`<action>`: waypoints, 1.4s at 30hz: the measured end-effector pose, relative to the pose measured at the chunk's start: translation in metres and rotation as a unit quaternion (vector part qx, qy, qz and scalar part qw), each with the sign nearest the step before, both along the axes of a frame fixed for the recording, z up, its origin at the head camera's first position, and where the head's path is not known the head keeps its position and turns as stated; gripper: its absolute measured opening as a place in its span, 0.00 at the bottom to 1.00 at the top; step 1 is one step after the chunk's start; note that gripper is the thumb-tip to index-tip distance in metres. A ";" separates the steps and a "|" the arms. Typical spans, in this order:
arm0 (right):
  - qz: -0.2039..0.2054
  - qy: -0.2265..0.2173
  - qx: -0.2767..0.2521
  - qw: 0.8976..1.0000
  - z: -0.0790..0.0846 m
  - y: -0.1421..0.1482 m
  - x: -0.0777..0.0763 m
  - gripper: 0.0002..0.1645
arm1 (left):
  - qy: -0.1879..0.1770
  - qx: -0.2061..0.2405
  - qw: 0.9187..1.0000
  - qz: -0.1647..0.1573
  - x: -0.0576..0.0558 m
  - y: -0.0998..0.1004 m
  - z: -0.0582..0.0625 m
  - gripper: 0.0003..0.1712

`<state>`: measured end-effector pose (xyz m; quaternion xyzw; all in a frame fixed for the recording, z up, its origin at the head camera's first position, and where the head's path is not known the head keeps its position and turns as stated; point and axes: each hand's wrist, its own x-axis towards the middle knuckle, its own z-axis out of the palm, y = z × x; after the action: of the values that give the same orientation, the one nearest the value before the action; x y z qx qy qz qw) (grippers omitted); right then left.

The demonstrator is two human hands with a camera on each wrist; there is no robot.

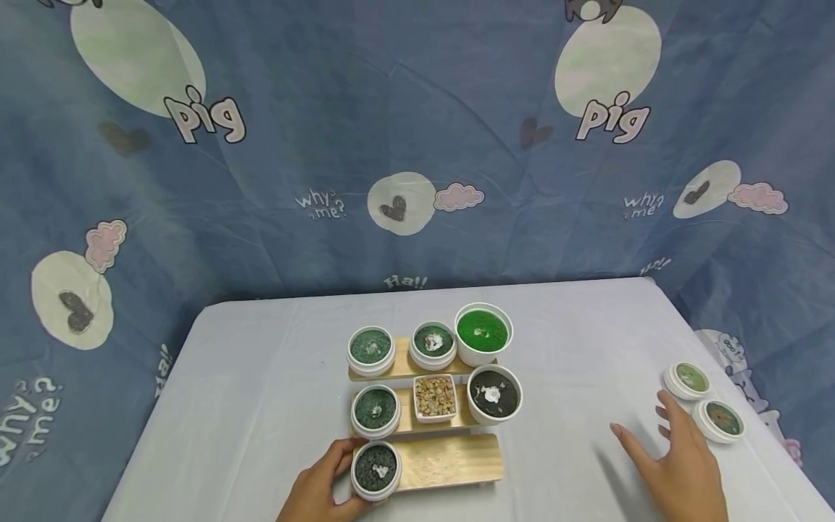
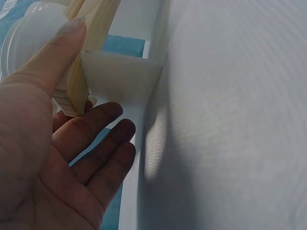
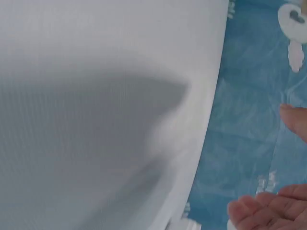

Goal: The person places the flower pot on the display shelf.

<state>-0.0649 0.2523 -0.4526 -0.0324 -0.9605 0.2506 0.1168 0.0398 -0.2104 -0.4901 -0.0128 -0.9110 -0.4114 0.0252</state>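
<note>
A three-step wooden stand point(image 1: 453, 460) rests on the white table. At the left end of its lowest step sits a small round white tub point(image 1: 376, 470) with dark speckled contents. My left hand point(image 1: 329, 486) holds this tub between thumb and index finger; in the left wrist view the thumb tip also lies against the step's wooden edge point(image 2: 103, 24), the other fingers loose below. My right hand point(image 1: 685, 467) hovers over the table at right, fingers apart, nothing held. Nearest to it are a light-green tub point(image 1: 690, 378) and a brownish-green tub point(image 1: 723, 420).
On the middle step stand a dark green tub point(image 1: 375, 409), a square dish of tan bits point(image 1: 435, 397) and a black-filled cup point(image 1: 493, 394). The top step holds two green tubs point(image 1: 370, 349) and a bright green cup point(image 1: 483, 332). A blue printed cloth point(image 1: 326, 145) hangs behind.
</note>
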 end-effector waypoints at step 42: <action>-0.107 -0.176 0.103 0.973 0.006 0.093 -0.055 0.36 | -0.003 -0.002 1.000 0.003 0.003 0.001 0.006 0.39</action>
<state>-0.1195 0.3457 -0.4466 -0.1668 -0.9775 0.1269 -0.0252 0.0430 -0.2097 -0.4841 -0.0088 -0.9118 -0.4098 0.0241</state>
